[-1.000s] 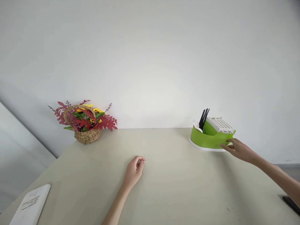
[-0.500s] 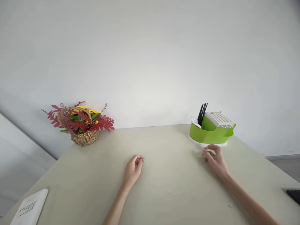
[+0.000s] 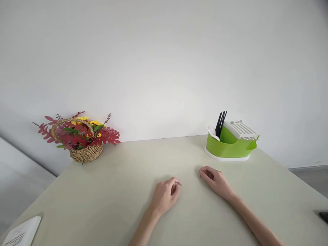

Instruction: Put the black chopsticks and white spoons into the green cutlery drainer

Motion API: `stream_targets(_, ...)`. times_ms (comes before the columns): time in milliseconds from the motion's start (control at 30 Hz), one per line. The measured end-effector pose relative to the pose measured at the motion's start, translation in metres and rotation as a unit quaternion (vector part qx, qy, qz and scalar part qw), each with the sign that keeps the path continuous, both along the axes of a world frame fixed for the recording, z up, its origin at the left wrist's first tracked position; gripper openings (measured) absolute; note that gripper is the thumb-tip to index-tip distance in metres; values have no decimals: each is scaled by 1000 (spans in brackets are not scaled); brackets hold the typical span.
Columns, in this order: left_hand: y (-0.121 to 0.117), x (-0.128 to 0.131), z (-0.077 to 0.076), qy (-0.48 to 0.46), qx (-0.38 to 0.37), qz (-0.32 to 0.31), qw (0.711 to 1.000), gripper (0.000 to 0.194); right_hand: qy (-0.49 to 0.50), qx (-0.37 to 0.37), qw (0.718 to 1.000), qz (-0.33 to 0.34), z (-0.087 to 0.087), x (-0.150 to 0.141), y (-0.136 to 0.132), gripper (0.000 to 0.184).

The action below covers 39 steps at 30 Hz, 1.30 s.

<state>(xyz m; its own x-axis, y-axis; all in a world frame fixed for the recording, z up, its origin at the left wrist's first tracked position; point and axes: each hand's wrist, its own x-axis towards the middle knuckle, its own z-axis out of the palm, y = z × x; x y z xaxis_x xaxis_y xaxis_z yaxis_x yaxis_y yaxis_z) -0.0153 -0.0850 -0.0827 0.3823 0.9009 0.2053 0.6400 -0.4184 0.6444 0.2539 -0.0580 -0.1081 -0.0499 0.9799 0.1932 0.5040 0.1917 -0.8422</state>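
Note:
My left hand [image 3: 165, 196] rests on the beige table [image 3: 107, 198] near its middle, fingers curled in with the thumb against the fingertips and nothing seen in it. My right hand [image 3: 217, 181] lies a little to its right, palm down, fingers bent and held together, holding nothing. Both hands are apart from each other. Farther back on the right, out of touch of either hand, stands a green cutlery holder [image 3: 230, 145] on a white base, with a white slatted lid, black utensils [image 3: 221, 123] and a white spoon [image 3: 212, 131] sticking out.
A wicker basket [image 3: 83, 152] of red leaves and yellow flowers stands at the back left by the white wall. A white printed sheet [image 3: 22, 234] lies at the near left corner. A dark object [image 3: 323, 216] shows at the right edge.
My right hand has let go of the green holder and drawn back toward the table's middle. My left hand now sits lower and more to the right in view, as the view has turned right.

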Motion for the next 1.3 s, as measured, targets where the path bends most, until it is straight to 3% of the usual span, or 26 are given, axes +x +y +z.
stream_targets(133,-5,1,-4,51,13,-9,999,29,2,-3,1000,5,0,1,0,44)
stream_targets(367,-10,2,-6,42,21,11,999,27,73,-30,997,25,-9,10,1,45)
stream_targets(1300,-14,3,-3,69,16,18,997,26,83,-55,995,32,-6,11,0,45)
